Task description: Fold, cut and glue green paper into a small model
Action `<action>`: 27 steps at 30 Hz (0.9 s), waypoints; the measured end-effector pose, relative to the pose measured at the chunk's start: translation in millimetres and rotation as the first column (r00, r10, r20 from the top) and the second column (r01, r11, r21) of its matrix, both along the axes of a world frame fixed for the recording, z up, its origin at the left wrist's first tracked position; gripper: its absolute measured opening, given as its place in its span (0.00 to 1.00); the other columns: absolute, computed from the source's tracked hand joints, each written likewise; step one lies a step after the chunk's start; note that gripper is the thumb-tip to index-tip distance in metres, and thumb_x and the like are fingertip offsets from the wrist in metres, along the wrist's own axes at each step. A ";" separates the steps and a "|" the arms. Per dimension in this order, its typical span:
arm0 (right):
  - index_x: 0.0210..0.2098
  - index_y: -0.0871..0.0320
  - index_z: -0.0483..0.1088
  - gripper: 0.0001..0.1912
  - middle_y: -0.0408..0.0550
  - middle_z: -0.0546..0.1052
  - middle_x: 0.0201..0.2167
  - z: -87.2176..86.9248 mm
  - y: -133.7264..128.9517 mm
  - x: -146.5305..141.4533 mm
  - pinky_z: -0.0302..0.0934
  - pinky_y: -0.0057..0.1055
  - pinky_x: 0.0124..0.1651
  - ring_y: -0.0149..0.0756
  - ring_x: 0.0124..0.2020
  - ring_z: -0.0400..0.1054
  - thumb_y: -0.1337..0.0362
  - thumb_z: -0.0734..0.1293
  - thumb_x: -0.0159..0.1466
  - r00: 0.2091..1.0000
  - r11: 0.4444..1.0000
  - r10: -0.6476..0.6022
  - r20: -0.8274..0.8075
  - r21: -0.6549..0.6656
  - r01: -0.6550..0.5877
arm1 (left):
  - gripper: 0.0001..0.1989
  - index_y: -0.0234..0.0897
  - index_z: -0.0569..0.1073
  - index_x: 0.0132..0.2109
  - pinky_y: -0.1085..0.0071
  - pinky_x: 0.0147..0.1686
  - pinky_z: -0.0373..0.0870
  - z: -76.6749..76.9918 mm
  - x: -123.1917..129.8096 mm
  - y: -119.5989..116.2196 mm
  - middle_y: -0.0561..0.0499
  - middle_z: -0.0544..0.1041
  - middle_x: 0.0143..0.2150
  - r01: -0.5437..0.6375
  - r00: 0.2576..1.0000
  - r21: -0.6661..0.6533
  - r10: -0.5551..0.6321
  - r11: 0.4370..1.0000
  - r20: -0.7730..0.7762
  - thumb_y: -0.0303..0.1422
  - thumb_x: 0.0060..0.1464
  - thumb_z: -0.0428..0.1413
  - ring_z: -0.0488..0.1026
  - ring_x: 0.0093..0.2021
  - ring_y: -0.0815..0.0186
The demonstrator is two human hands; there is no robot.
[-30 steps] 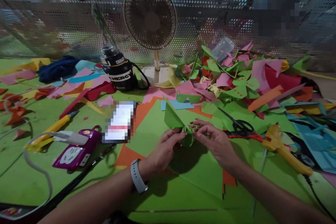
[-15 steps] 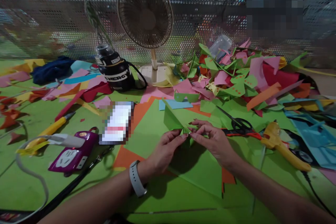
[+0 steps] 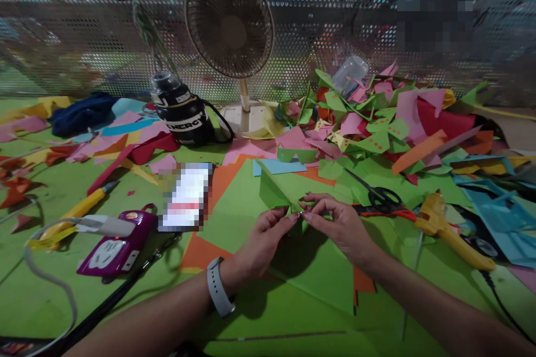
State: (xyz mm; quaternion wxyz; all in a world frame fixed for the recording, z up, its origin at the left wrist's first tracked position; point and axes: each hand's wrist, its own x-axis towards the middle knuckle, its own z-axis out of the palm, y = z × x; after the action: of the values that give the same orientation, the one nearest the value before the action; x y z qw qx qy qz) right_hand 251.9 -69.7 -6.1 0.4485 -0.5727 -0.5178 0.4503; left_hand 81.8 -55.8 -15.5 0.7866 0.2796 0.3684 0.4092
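Observation:
A folded piece of green paper (image 3: 274,187) stands up between my two hands, one pointed flap rising at its left. My left hand (image 3: 268,237), with a pale watch strap at the wrist, pinches its lower part between thumb and fingers. From the other side my right hand (image 3: 337,226) pinches the same paper, its fingertips close to the left thumb. The exact fold between the fingertips is too small to make out. Beneath both hands lie large green sheets (image 3: 322,284) over orange sheets (image 3: 205,251).
Scissors (image 3: 383,199) and a yellow glue gun (image 3: 452,234) lie to the right. At left are a phone (image 3: 186,195), a purple power strip (image 3: 119,242) and a yellow tool (image 3: 79,206). Behind stand a black bottle (image 3: 184,114), a fan (image 3: 230,22) and heaped paper scraps (image 3: 368,122).
Both hands keep their pinch on the green paper in nearly the same place. The view has shifted very slightly; nothing else has visibly moved.

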 end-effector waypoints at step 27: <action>0.23 0.53 0.71 0.10 0.51 0.77 0.45 -0.2 -7.6 -8.8 0.56 0.46 0.59 0.45 0.54 0.68 0.58 0.70 0.57 0.987 0.995 0.008 0.163 0.098 -0.024 | 0.11 0.38 0.82 0.32 0.70 0.39 0.69 6.5 1.8 0.5 0.49 0.82 0.31 0.025 0.996 0.142 -0.013 0.990 -0.087 0.41 0.46 0.69 0.75 0.34 0.66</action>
State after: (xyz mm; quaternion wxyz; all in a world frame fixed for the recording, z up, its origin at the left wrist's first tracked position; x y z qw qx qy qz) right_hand 243.2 -77.3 -6.3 0.4290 -0.5802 -0.5790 0.3796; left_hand 83.7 -55.2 -9.0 0.7519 0.3559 0.3689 0.4146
